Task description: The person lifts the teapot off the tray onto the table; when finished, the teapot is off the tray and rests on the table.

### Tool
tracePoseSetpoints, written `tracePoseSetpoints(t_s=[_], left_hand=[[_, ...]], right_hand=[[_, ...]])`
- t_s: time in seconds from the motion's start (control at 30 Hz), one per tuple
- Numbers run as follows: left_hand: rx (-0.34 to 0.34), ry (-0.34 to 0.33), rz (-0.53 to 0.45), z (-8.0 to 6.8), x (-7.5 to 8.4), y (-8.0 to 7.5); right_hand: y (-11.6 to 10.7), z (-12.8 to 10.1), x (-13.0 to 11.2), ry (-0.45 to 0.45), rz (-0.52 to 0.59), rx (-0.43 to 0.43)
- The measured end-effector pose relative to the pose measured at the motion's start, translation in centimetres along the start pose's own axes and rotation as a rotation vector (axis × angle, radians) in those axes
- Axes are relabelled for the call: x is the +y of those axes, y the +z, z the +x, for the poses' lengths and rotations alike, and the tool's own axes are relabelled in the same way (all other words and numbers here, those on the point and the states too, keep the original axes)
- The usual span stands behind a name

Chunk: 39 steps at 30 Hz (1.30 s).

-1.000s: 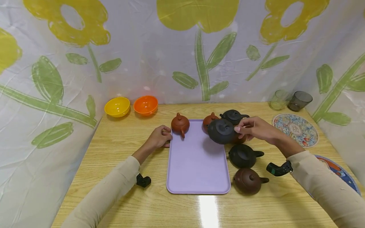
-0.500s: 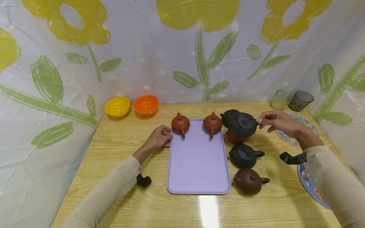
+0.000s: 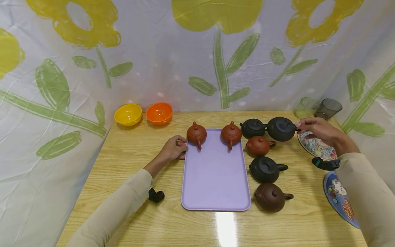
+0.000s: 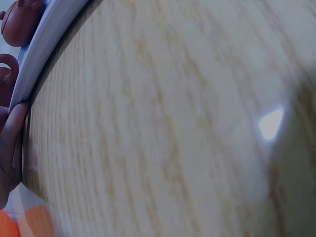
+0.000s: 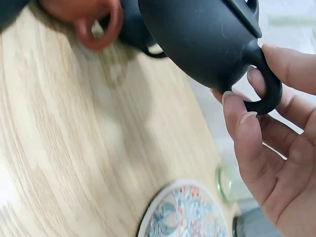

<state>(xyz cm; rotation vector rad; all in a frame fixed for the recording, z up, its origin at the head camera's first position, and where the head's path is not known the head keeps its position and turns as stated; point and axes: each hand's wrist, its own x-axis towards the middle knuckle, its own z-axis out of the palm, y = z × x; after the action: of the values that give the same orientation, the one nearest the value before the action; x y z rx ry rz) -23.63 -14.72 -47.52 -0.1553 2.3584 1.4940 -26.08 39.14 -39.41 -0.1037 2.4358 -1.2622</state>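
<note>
My right hand (image 3: 301, 126) pinches the loop handle of a black teapot (image 3: 280, 129) at the far right of the table, beside a second black teapot (image 3: 253, 128). The right wrist view shows thumb and fingers (image 5: 249, 123) round the handle of the black teapot (image 5: 202, 39); whether its base touches the table I cannot tell. My left hand (image 3: 181, 148) lies with curled fingers gripping the far left corner of the lilac tray (image 3: 216, 178). Two red-brown teapots (image 3: 196, 133) (image 3: 231, 133) stand on the tray's far end.
Right of the tray stand a red-brown teapot (image 3: 259, 145), a black one (image 3: 266, 169) and a dark brown one (image 3: 271, 196). Yellow (image 3: 128, 114) and orange (image 3: 159, 112) bowls sit far left, two glasses (image 3: 328, 108) far right, and patterned plates (image 3: 318, 146) by my right arm.
My right hand has carried the black teapot from above the tray's right edge rightward and away, to beside the other black teapot. The left hand has not moved.
</note>
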Motion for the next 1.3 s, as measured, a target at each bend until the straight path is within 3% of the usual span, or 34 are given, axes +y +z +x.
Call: tracePoseSetpoints(t_s=[0.63,1.3], left_hand=[[0.004,0.006,-0.006,0.0,-0.1,0.0],[0.006,0.014,-0.001,-0.3,0.2,0.0]], right_hand=[[-0.6,1.1,3.7,0.085,0.0,-0.026],[0.3,1.5,4.8,0.115,-0.011,-0.027]])
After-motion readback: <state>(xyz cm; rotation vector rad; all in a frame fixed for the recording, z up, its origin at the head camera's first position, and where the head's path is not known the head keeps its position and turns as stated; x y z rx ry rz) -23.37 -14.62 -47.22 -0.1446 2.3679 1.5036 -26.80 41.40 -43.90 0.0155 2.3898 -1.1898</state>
